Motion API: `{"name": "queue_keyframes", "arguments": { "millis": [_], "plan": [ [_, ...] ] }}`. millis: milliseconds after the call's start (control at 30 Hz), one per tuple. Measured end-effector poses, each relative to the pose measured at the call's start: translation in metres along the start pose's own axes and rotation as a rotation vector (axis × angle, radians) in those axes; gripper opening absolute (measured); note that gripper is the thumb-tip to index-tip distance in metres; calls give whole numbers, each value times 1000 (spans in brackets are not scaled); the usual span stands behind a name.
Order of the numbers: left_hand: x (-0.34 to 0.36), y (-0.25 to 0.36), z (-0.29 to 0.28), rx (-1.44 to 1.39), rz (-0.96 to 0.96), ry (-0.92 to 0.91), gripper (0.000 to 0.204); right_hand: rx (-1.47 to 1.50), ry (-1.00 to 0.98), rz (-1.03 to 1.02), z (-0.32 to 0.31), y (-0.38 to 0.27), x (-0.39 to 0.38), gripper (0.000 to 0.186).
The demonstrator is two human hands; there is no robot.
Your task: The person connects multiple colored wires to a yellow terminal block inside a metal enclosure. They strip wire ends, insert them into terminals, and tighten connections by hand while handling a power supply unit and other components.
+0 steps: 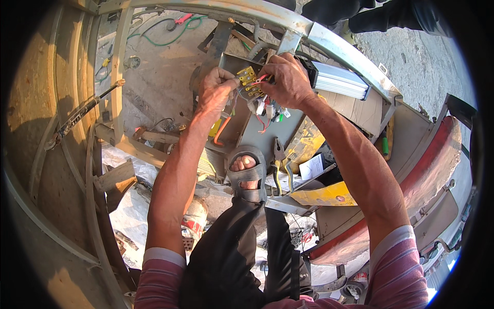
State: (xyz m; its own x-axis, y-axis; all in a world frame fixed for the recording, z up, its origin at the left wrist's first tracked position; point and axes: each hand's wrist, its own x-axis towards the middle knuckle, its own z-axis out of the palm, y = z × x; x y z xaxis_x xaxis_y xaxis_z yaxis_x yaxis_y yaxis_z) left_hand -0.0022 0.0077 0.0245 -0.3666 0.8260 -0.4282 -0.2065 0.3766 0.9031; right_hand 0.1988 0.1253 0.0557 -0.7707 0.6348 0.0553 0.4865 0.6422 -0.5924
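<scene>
The yellow terminal block sat at upper centre between both hands, its long axis running roughly up and down the frame. The left hand's fingers were drawn together at its left edge, their grip unclear; the right hand's pinched a red piece over its right side, hiding that end. Tangled wires below were hard to separate.

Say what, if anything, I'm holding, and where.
Your right hand pinches a small red piece by its right end; your left hand is at the yellow block, grip unclear.
</scene>
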Motion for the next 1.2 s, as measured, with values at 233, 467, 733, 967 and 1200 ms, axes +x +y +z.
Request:
{"name": "queue_keyframes", "arguments": {
  "millis": [233, 467, 733, 967, 1200],
  "plan": [
    [2, 4, 5, 75, -40, 28, 15, -5, -17, -27, -3, 1, 0, 24],
    [6, 7, 4, 76, -79, 17, 16, 10, 1, -46, -2, 4, 1, 25],
    [4, 8, 8, 78, -84, 36, 25, 105, -50, 7, -10, 3, 2, 28],
    [12, 12, 2, 132, -156, -62, 41, 232, -94, 58, -17, 5, 4, 32],
    [16, 9, -2, 46, -195, -80, 39, 476, -145, 180, -23, 8, 5, 34]
  ]
}}
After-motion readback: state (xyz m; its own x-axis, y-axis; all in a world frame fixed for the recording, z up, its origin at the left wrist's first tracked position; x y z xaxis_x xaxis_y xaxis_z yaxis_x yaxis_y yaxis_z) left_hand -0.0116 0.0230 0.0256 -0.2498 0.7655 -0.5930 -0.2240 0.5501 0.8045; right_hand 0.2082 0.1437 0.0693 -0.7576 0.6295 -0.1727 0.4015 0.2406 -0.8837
